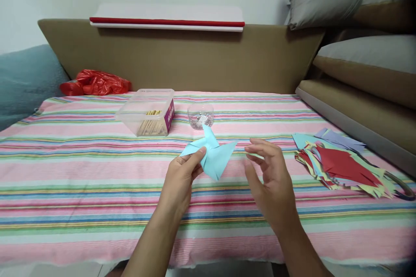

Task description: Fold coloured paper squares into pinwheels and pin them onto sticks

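Observation:
A light blue paper pinwheel (217,159), its blades folded toward the middle, is pinched at its centre by my left hand (185,169). The thumb presses on the front of the paper, and the other fingers are mostly hidden behind it. Just right of the pinwheel, my right hand (269,177) hangs in the air with curled fingers apart and nothing visible between them. Beyond the pinwheel stands a clear round tub (200,117) with small shiny pieces inside, too small to make out. To its left is a clear plastic box (143,108) holding thin wooden sticks (152,127).
A striped cloth (97,173) covers the surface. On the right lies a pile of coloured cut paper (344,164) with a dark scissors handle (401,184) beside it. Stacked cushions (367,86) border the right; a red plastic bag (97,83) lies at the back left.

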{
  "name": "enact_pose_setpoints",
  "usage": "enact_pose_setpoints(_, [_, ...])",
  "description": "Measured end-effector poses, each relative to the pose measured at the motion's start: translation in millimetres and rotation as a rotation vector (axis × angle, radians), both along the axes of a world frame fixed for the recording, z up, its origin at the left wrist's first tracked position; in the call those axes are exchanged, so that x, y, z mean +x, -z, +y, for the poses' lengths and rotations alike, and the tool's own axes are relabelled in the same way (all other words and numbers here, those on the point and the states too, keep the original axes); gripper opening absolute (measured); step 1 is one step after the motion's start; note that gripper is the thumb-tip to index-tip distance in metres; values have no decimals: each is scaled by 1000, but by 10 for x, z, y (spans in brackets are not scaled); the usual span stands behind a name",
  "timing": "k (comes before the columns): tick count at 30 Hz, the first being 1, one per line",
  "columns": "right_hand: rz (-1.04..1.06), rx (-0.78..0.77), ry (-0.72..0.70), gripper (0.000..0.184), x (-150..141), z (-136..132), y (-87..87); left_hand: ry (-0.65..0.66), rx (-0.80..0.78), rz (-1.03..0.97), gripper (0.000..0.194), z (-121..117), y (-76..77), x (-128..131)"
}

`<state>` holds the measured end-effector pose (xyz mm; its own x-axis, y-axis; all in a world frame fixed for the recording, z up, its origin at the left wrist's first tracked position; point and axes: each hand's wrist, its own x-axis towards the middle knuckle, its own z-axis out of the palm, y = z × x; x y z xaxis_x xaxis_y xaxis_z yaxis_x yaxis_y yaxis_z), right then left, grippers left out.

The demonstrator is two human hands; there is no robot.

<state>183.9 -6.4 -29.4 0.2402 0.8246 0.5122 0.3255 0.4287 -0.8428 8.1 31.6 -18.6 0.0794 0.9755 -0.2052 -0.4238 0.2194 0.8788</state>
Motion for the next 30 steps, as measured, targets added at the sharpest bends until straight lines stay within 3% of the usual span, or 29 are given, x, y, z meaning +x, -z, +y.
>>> enact_pose_setpoints(2, [-339, 144, -20, 26, 31, -22, -5, 11, -24, -20, 27, 3, -2, -18])
enact_pose_setpoints(4, [-506, 216, -51, 26, 33, -36, -2, 26, -37, -25, 27, -2, -1, -29])
enact_pose_setpoints(10, [-591, 262, -57, 18, 21, -27, 27, 38, -61, -7, 28, -16, -3, -42])
enact_pose_setpoints(18, [-512, 190, -70, 16, 15, -53, 10, 58, -67, 4, 29, -23, -44, -37])
enact_pose_setpoints(30, [7, -170, -70, 14, -122, -66, -3, 133, 133, 266, 28, -81, -35, -13])
